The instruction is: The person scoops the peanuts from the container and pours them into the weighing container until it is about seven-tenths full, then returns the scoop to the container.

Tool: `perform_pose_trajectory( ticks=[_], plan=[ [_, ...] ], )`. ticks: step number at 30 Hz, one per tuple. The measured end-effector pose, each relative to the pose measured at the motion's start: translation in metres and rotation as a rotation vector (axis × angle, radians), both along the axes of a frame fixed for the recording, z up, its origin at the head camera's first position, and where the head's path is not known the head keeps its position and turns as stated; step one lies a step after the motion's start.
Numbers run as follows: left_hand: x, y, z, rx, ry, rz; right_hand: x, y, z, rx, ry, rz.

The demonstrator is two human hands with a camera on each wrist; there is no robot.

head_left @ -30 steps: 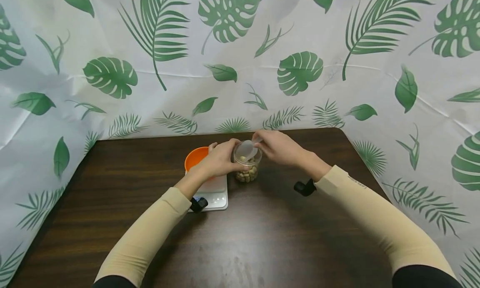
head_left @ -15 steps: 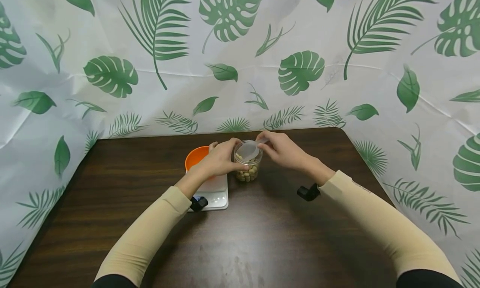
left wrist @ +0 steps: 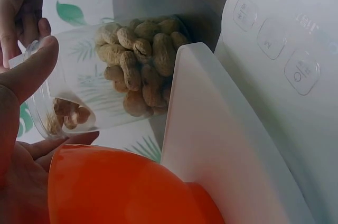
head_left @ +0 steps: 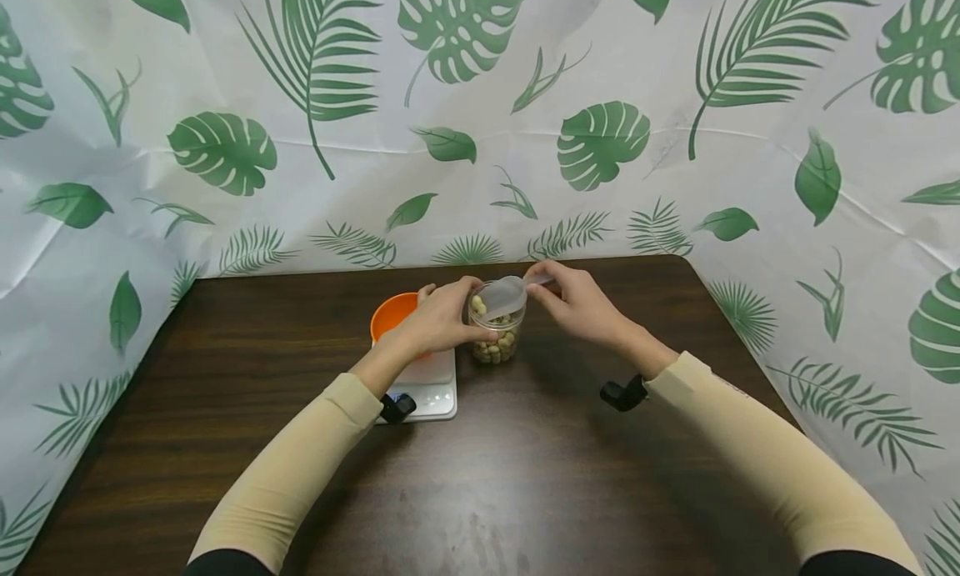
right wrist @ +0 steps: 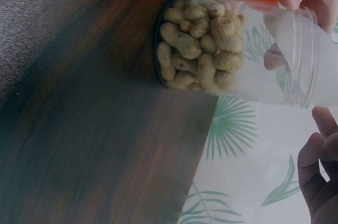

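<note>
A clear jar stands upright on the table, its lower part filled with peanuts in their shells. My left hand grips it near the rim, thumb at the front. With its fingertips my right hand pinches the handle of a translucent white scoop. The scoop's bowl is tilted in the jar's mouth, above the main heap. In the left wrist view, a few peanuts show by the scoop just inside the mouth. Behind my left hand is an orange bowl, partly hidden.
Left of the jar, a white kitchen scale with buttons lies under the orange bowl, its white platform close beside the jar. The dark wooden table ends at a leaf-patterned sheet behind.
My right hand has moved slightly right, drawing the scoop up toward the jar's right rim. A peanut now shows at the scoop's left. My left hand stays put on the jar.
</note>
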State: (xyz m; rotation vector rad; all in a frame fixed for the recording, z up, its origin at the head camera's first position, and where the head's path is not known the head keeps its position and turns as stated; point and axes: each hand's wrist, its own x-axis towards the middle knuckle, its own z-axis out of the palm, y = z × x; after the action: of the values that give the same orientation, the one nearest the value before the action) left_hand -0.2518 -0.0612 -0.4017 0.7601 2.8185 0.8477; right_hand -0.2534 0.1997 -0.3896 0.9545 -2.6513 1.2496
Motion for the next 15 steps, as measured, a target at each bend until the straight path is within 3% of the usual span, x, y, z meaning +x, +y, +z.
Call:
perform_pose_trajectory(
  ticks=[15],
  plan=[
    [-0.0005, 0.0001, -0.0001, -0.007, -0.003, 0.007, 0.0048, 0.0059, -0.0074, -0.06, -0.007, -0.078]
  ],
)
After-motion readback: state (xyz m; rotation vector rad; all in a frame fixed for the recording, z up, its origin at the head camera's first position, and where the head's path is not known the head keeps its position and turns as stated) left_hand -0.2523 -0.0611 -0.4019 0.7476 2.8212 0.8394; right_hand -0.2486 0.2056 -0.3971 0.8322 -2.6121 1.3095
